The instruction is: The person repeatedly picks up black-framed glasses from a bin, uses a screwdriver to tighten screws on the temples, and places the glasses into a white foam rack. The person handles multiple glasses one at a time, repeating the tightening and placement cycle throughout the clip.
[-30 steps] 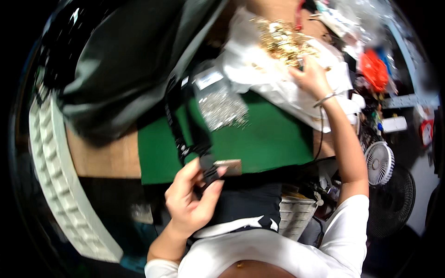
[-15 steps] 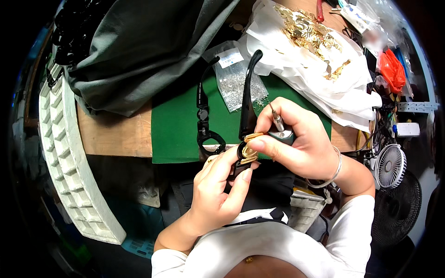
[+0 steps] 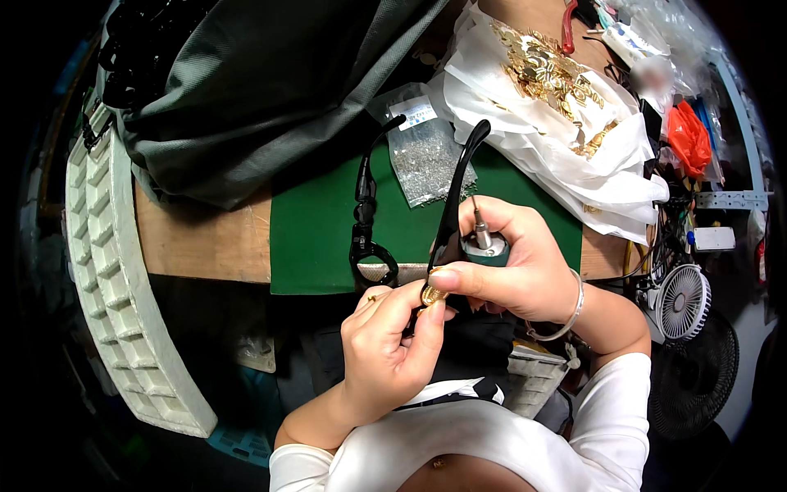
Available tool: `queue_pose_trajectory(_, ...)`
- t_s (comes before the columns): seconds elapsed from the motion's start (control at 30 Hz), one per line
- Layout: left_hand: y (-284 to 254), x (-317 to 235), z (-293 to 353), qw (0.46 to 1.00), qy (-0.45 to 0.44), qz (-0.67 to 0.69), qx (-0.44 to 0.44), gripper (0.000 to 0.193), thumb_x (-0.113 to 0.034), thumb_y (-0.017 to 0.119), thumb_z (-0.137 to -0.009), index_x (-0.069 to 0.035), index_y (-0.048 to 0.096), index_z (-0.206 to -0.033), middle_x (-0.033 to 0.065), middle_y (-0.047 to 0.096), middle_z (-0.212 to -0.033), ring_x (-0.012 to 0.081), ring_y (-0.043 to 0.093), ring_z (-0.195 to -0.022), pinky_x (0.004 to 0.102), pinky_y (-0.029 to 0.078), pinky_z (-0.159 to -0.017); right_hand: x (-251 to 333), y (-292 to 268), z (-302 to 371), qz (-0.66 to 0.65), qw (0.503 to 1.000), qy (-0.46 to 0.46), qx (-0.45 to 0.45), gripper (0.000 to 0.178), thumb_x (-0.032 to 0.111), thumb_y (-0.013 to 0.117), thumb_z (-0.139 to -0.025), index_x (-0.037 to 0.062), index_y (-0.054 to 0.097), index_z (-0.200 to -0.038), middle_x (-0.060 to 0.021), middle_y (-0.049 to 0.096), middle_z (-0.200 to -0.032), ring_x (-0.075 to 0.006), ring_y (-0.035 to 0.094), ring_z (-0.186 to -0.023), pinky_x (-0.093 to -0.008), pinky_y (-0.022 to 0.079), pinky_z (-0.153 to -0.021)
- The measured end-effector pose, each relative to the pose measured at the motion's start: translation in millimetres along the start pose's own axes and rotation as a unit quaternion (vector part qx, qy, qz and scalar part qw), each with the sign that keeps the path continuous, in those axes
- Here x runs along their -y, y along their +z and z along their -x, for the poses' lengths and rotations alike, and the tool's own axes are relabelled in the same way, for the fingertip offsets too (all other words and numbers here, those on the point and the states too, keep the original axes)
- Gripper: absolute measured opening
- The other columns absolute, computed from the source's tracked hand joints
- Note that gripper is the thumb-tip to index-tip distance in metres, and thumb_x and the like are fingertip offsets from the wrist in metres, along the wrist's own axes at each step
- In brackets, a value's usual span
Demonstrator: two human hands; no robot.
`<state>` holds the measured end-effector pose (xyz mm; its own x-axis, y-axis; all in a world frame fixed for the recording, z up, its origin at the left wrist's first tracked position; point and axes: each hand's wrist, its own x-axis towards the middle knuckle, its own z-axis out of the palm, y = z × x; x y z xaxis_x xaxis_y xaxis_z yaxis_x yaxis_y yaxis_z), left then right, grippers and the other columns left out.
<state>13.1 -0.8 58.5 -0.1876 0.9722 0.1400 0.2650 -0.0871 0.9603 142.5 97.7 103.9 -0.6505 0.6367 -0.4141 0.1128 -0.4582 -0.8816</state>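
Resting in the left hand (image 3: pixel 389 340), the black glasses (image 3: pixel 449 221) are held near the close edge of the green mat (image 3: pixel 525 205). A small gold piece (image 3: pixel 434 296) is pinched against them by the right hand (image 3: pixel 516 266), where a thin-tipped tool (image 3: pixel 485 252) is held too. More gold pieces (image 3: pixel 566 78) are heaped on white wrapping (image 3: pixel 623 197) on the surface (image 3: pixel 213 238).

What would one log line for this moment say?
left hand: holds black glasses | right hand: thumb at gold piece, holds thin-tipped tool | clear bag: on green mat
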Motion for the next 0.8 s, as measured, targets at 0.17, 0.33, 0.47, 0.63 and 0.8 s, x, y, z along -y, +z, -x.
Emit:
queue_pose_trajectory(0.17,4,1,-2,1.0,0.017,-0.001,0.001,0.009,-0.001,0.058,-0.074,0.0,0.059,-0.083,0.0037,0.06,-0.06,0.0143,0.052,-0.048,0.0241,0.037,-0.053,-13,0,-1,0.01,0.997,-0.079,-0.022,0.022,0.01,0.069,-0.072,0.004,0.048,-0.077,0.0004,0.054,-0.062,-0.0005,0.046,-0.047,-0.015,0.033,-0.04)
queue_pose_trajectory(0.33,-13,-3,4,1.0,0.004,-0.003,0.021,0.012,-0.006,0.057,-0.077,0.003,0.058,-0.085,0.0059,0.06,-0.059,0.0135,0.052,-0.047,0.022,0.037,-0.046,-23,-7,6,0.063,0.988,-0.14,0.006,0.034,0.013,0.07,-0.072,0.0003,0.051,-0.097,-0.0026,0.057,-0.08,-0.0051,0.052,-0.072,-0.0189,0.042,-0.061)
queue_pose_trajectory(0.47,-59,-7,13,0.921,-0.156,0.342,-0.102,0.024,-0.021,0.049,-0.086,0.002,0.05,-0.079,0.0043,0.053,-0.05,0.0049,0.042,-0.036,0.0189,0.035,-0.044,-36,-56,16,0.42,0.904,-0.065,0.047,0.048,0.031,0.064,-0.075,0.0001,0.048,-0.108,-0.0126,0.055,-0.087,-0.0231,0.057,-0.075,-0.031,0.046,-0.07)
queue_pose_trajectory(0.63,-34,3,0,0.903,-0.175,0.387,-0.07,0.022,-0.021,0.043,-0.089,0.001,0.047,-0.09,-0.0007,0.044,-0.052,0.0043,0.033,-0.043,0.0201,0.03,-0.047,-53,-35,-10,0.667,0.74,-0.047,-0.072,0.061,0.033,0.061,-0.074,0.0033,0.038,-0.121,-0.0133,0.044,-0.081,-0.027,0.054,-0.058,-0.0341,0.045,-0.05)
queue_pose_trajectory(0.8,-39,4,7,0.944,-0.169,0.258,-0.116,0.049,-0.024,0.055,-0.081,0.01,0.039,-0.112,0.0149,0.06,-0.074,0.0174,0.057,-0.057,0.0352,0.046,-0.078,-65,-42,2,0.653,0.749,-0.082,-0.08,0.058,0.031,0.062,-0.072,-0.0014,0.038,-0.114,-0.0163,0.045,-0.084,-0.0273,0.056,-0.059,-0.0346,0.047,-0.051)
